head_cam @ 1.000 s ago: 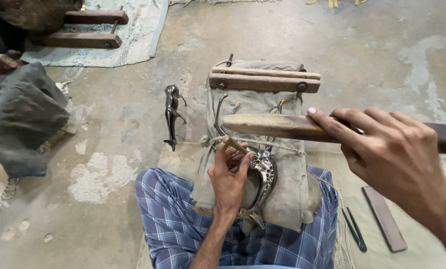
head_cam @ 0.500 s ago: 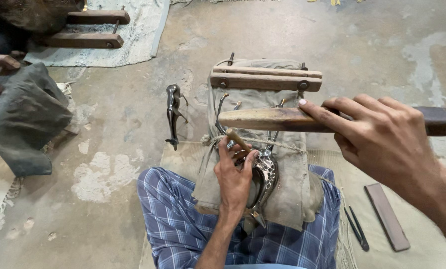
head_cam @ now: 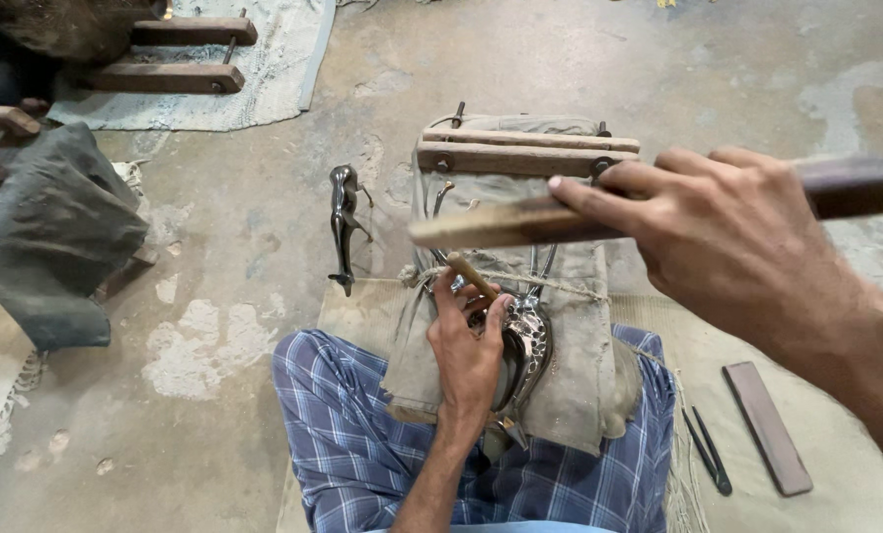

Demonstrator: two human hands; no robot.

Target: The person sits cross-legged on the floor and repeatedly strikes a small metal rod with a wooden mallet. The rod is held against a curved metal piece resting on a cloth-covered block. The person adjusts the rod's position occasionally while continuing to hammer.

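- Cloth-wrapped wooden clamp block (head_cam: 560,326) propped over blue checked lap (head_cam: 362,434), gripping shiny metal piece (head_cam: 528,336).
- Right hand (head_cam: 728,247) raised, fingers clamped round long wooden mallet (head_cam: 491,222), above work.
- Left hand (head_cam: 471,345) pinching small chisel (head_cam: 473,274) on metal piece.
- Likely mid-chasing; next blow needs square aim on chisel head.
- No containers; metal figurine (head_cam: 344,225), dark bar (head_cam: 767,426), thin tools (head_cam: 708,452) loose on floor.

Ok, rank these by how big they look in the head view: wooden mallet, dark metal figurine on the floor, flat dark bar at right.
1. wooden mallet, though it is raised near the camera, so unsure.
2. and 3. dark metal figurine and flat dark bar look alike.
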